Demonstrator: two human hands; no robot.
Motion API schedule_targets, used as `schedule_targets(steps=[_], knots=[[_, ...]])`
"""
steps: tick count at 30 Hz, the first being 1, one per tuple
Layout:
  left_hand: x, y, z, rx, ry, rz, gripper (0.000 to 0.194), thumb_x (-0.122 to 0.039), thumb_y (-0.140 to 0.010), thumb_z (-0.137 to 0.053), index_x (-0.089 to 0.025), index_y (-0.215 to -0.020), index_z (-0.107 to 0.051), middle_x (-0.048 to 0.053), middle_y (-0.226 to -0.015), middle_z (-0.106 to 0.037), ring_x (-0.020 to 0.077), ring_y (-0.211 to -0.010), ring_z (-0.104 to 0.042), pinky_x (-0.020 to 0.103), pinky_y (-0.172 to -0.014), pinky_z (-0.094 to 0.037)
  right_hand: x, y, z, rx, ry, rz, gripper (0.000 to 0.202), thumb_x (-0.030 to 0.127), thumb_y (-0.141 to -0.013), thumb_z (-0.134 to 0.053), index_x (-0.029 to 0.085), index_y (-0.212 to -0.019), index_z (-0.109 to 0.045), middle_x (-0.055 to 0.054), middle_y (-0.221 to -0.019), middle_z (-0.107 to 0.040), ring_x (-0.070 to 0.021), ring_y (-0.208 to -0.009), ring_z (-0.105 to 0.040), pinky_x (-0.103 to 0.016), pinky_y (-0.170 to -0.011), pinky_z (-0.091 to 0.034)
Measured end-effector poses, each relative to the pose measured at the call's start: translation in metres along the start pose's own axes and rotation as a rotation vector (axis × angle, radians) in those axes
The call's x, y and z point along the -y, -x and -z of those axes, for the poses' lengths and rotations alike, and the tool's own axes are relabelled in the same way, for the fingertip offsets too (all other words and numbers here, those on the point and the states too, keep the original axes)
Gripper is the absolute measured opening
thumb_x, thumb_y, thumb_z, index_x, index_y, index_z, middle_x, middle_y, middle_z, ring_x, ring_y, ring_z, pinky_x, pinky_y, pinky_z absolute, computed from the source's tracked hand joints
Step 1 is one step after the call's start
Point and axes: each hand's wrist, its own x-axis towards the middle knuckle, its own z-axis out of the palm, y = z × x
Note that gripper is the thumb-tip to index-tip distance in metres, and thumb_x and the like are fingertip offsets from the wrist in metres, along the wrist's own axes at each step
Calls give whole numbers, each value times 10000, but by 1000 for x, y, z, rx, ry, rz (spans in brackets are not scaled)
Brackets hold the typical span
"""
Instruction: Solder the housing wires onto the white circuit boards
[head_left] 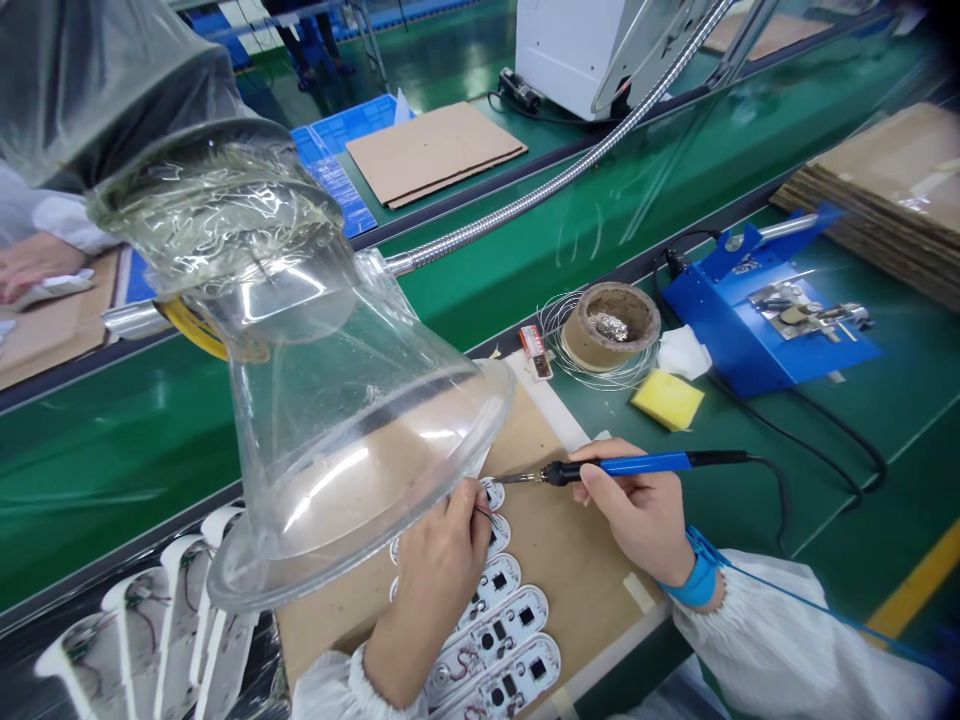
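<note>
My right hand [637,515] grips a blue-handled soldering iron [652,463], its tip pointing left. That tip meets the end of the farthest white housing [493,491] in a row on the cardboard. My left hand [442,555] is closed in a pinch beside the same spot, with a thin dark wire [482,512] at its fingertips. Nearer to me, several white housings with round-ended circuit boards [517,612] lie side by side, partly covered by my left hand and wrist. A clear fume hood [360,470] hangs over the left of the cardboard and hides part of it.
Past the cardboard sheet [577,580] are a yellow sponge [667,400], a brown tape-roll core [611,325] with coiled wire, a small red-and-white box [535,352] and a blue metal stand [757,320]. White curved shells [176,600] lie lower left. A co-worker's hand [45,265] shows far left.
</note>
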Motion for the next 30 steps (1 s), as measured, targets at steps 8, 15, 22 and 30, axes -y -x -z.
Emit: schedule_targets(steps=[8,15,22,30], knots=[[1,0,0,21,26,9,152,-109,-977,-536,-233,-939,-616,132,-1333,-656,309,-1167,-644,447,-917,-513,-3,1,3,-24,-30,-4,76,248,-936,-722,201,-948,-781,-7,-619,-711,-163,-516,-662,-257,-474,-524],[8,6,6,20,29,-26,172,-86,-979,-521,-214,-926,-624,157,-1321,-656,318,-1131,-670,433,-854,-517,0,1,6,-15,-63,-5,81,243,-948,-714,204,-952,-784,-8,-616,-718,-160,-511,-671,-248,-478,-539],[22,22,23,64,145,38,145,-143,-1013,-556,-220,-1076,-661,163,-1402,-610,326,-1223,-646,452,-891,-568,4,4,2,9,-75,-5,108,282,-962,-719,200,-938,-784,-18,-613,-714,-166,-510,-662,-259,-478,-535],[34,34,32,79,326,-21,215,-171,-1063,-570,-276,-1234,-644,144,-1517,-524,293,-1407,-580,384,-913,-621,9,5,0,5,-93,18,124,300,-956,-721,203,-916,-789,-27,-623,-723,-173,-510,-663,-269,-475,-546]])
